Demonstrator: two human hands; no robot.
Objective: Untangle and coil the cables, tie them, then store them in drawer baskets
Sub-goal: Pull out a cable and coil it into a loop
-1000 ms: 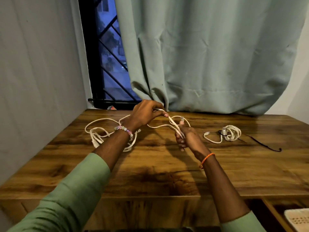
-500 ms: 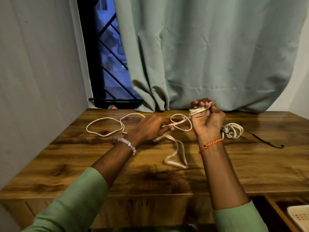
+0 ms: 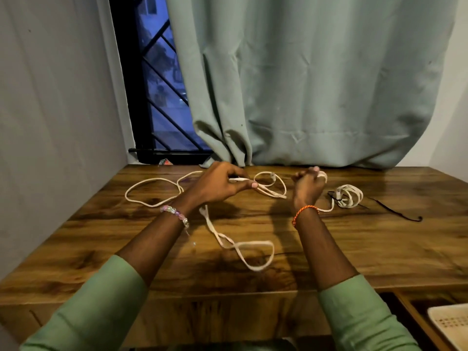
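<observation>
My left hand [image 3: 217, 186] pinches the white cable [image 3: 228, 243] between thumb and curled fingers, a short stretch of it showing at the fingertips. My right hand [image 3: 307, 188] is raised with the wrist upright and its fingers curled round a bit of the same cable near the top of the fist; how many turns sit inside that fist I cannot tell. Between the two hands the cable makes a small loop with a plug end at its far side, just above the table [image 3: 379, 249]. From the left hand the cable runs two ways: one wide loop lies flat on the wood toward the left wall, and another strand drops under the wrist and trails toward me, ending in a loose loop near the front edge. A second cable, the coil [image 3: 350, 196], lies on the table just right of my right hand, with a tail curving back toward that wrist. Beside it lies a thin black tie [image 3: 395, 211], well to the right. At the lower right corner a white basket [image 3: 450, 325] sits in an open drawer.
</observation>
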